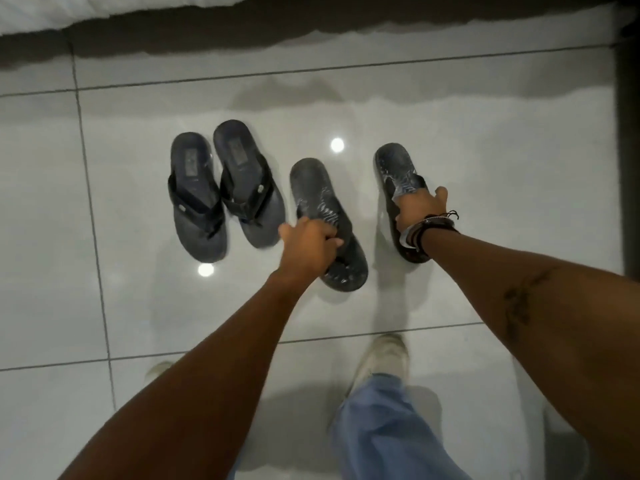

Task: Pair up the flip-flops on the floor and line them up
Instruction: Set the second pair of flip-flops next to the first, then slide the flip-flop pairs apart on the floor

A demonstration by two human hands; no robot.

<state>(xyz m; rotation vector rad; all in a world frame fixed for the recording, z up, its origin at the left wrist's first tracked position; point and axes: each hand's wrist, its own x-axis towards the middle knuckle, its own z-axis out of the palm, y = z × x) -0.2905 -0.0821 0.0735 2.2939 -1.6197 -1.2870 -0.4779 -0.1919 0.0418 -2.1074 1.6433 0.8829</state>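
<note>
Two dark navy flip-flops lie side by side on the glossy tiled floor, one [194, 195] on the left and its mate [247, 181] touching it. To their right lie two black flip-flops with pale patterned footbeds. My left hand [306, 245] is closed around the strap of the nearer patterned flip-flop [317, 188]. My right hand [419, 209], with dark bracelets at the wrist, grips the strap of the other patterned flip-flop [394, 162], a gap apart further right.
A bed edge with white bedding [104, 12] runs along the top. A dark upright panel [628, 133] stands at the right. My feet in pale shoes [384, 355] and a blue trouser leg are at the bottom.
</note>
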